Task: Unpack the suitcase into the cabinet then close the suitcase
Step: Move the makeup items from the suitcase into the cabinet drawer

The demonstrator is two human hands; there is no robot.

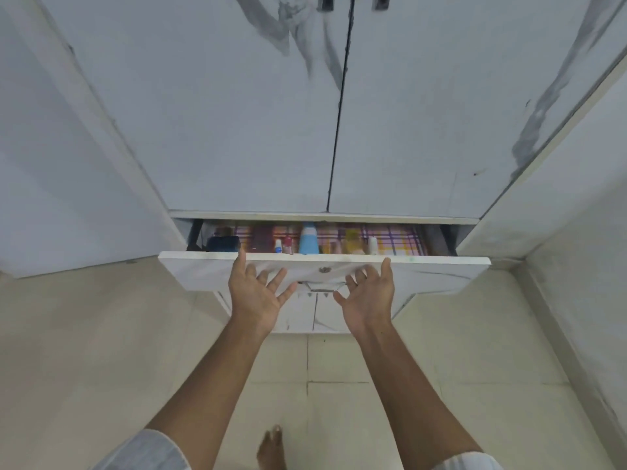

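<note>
Two hands: left hand (pixel 259 290) and right hand (pixel 368 295). One bare foot (pixel 271 447) on the floor. One cabinet (pixel 237 113) with two upper doors, two dark handles at the top edge, and one open drawer (pixel 424 273). In the drawer, one blue bottle (pixel 308 240) and several other small containers, too blurred to count.

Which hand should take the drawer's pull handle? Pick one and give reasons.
Either could, but the right hand is slightly better placed: its curled fingers sit beside the metal handle on the drawer front. The left hand lies spread flat just left.
</note>
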